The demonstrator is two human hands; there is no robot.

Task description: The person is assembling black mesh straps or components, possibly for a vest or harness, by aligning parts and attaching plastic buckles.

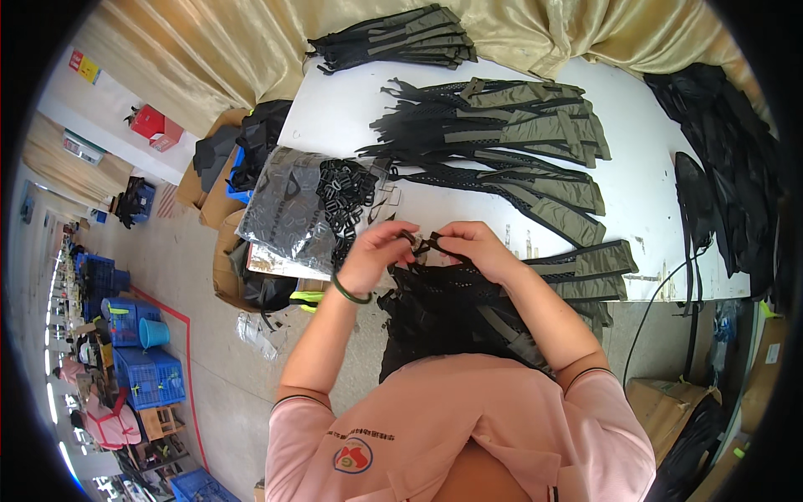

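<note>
My left hand (378, 254), with a dark green bangle (350, 291) at its wrist, pinches a small black plastic buckle (408, 239). Close beside it, my right hand (478, 246) grips the end of a black strap (434, 243); the fingers partly hide where strap and buckle meet. Below both hands, black mesh pieces (439, 314) hang over the table's near edge and across my lap. Left of my hands, a heap of black buckles (341, 194) spills from a clear plastic bag (283, 205).
Rows of black mesh and grey-green strap pieces (535, 125) lie across the white table (640, 180), with another stack (393, 40) at the far edge. Black items (719, 159) hang at the right. Cardboard boxes (226, 263) stand at the left; blue crates (149, 374) are on the floor beyond.
</note>
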